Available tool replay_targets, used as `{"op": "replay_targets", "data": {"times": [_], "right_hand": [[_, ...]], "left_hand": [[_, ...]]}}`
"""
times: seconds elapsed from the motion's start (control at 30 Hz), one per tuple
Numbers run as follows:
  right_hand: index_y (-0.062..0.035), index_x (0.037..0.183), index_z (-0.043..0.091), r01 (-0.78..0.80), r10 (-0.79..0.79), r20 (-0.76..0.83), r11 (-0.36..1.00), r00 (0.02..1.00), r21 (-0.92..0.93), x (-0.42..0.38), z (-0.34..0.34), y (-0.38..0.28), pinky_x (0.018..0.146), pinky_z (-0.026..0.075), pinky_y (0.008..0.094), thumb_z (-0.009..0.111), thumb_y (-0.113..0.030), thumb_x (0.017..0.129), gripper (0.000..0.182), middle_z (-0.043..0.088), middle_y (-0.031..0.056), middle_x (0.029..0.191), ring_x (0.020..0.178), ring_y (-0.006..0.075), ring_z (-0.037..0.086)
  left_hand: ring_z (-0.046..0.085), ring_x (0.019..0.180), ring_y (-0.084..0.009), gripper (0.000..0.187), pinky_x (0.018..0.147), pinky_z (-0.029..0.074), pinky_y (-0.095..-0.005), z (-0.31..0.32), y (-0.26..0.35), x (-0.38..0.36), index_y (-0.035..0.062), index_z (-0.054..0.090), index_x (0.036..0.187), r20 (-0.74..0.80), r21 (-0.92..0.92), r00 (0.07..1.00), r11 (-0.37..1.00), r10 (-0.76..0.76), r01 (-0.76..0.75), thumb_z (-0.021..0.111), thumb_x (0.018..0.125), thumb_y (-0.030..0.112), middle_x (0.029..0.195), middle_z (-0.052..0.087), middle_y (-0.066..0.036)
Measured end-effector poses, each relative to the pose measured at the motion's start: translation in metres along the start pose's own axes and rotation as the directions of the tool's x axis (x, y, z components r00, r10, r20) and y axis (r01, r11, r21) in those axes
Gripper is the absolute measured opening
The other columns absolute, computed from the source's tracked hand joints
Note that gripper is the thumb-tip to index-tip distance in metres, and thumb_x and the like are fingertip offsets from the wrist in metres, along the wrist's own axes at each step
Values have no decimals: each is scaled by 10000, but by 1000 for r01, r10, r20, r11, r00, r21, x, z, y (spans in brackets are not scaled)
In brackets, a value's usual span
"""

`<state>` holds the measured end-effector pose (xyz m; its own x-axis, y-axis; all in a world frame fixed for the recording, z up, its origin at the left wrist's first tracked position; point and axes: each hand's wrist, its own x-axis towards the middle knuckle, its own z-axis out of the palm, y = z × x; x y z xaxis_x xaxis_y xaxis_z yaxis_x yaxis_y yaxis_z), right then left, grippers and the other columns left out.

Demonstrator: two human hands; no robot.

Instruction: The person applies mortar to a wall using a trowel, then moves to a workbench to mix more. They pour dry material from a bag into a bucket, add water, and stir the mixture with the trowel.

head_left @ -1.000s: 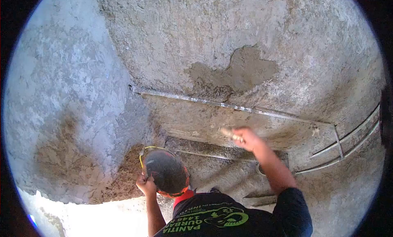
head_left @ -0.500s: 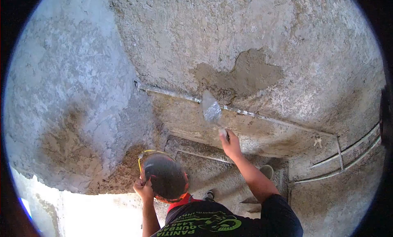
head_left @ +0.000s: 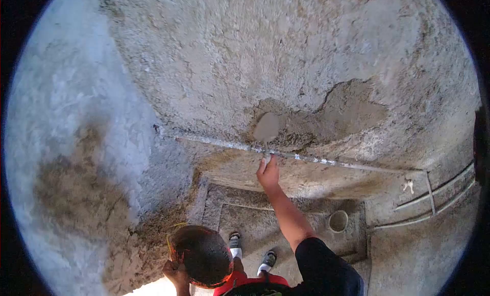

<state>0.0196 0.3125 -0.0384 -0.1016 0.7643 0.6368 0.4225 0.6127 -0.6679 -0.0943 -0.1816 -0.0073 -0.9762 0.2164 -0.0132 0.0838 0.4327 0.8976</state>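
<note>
My right hand (head_left: 268, 174) is closed around the handle of a trowel (head_left: 267, 127). Its blade looks grey and lies over the left end of a dark, damp mortar patch (head_left: 352, 104) on the rough wall (head_left: 229, 56). Low on the left, my left hand (head_left: 176, 271) grips the rim of a bucket (head_left: 201, 255) with orange-red edges and a yellow handle. Dark grey mortar shows inside the bucket, close to my body.
A pale pipe (head_left: 219, 141) runs along the wall just below the patch. Other pipes (head_left: 434, 188) curve at the right. On the floor stands a small round container (head_left: 338, 221), beyond my feet. A rough, plastered wall (head_left: 76, 117) rises on the left.
The trowel has gone from in front of the pipe to the patch's left end, its blade now grey rather than shiny. Dark mortar reaches farther left. The view has shifted, and the bucket sits lower.
</note>
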Motion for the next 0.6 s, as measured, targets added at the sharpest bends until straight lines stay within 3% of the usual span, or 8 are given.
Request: {"op": "replay_targets", "data": {"times": [0.1,0.17,0.23,0.3,0.33,0.43,0.57,0.6], "right_hand": [[67,1276,430,-95,105,148,993,983,-71,-4,15,5,620,517,582,579,-202,953,446,645,337,864,721,535,632],[47,1231,451,-36,49,94,991,994,-132,-9,6,7,617,524,584,591,-209,950,406,644,325,896,718,527,637],[40,1232,462,6,64,314,976,947,-218,-16,-13,13,594,531,560,608,-218,948,411,643,302,882,713,500,652],[41,1233,468,22,71,362,969,930,-246,-30,-40,14,588,532,548,614,-219,947,414,639,290,867,712,485,657],[41,1235,474,41,78,423,963,903,-265,-34,-54,8,581,533,536,621,-220,946,416,636,279,852,712,471,662],[6,1252,493,41,33,301,970,953,-238,-35,-85,-12,573,518,541,640,-181,926,404,642,286,913,687,483,641],[6,1208,524,106,-69,131,947,989,-303,19,-77,-6,612,539,498,672,-223,914,401,631,220,938,770,431,655],[2,1216,525,35,41,183,920,982,-391,31,-73,-1,643,544,492,676,-236,911,416,626,209,943,824,431,655]], "left_hand": [[374,592,-134,252,547,316,-352,11,48,23,62,357,614,17,-15,1000,1000,16,-16,593,612,-26,627,422,-34],[335,581,-119,285,527,285,-346,18,27,48,77,329,606,26,71,999,996,47,-49,604,593,5,610,378,2],[297,570,-104,320,508,253,-340,26,28,65,92,300,598,41,159,995,983,92,-97,614,575,36,592,334,37],[288,580,-109,329,516,256,-331,39,45,75,97,288,613,72,-53,994,995,87,-84,606,566,26,603,315,29],[264,591,-112,357,529,246,-323,35,47,86,102,265,637,151,90,976,980,160,-175,604,563,17,625,285,29],[256,608,-116,369,534,233,-331,52,61,94,91,254,657,145,-152,971,974,191,-168,604,567,19,644,265,28],[256,624,-117,375,540,225,-327,72,7,121,100,257,664,231,-118,941,967,247,-225,618,589,33,666,263,37],[261,626,-120,370,540,223,-330,77,13,122,98,264,663,273,-179,926,960,259,-215,623,595,40,664,258,34]]}}
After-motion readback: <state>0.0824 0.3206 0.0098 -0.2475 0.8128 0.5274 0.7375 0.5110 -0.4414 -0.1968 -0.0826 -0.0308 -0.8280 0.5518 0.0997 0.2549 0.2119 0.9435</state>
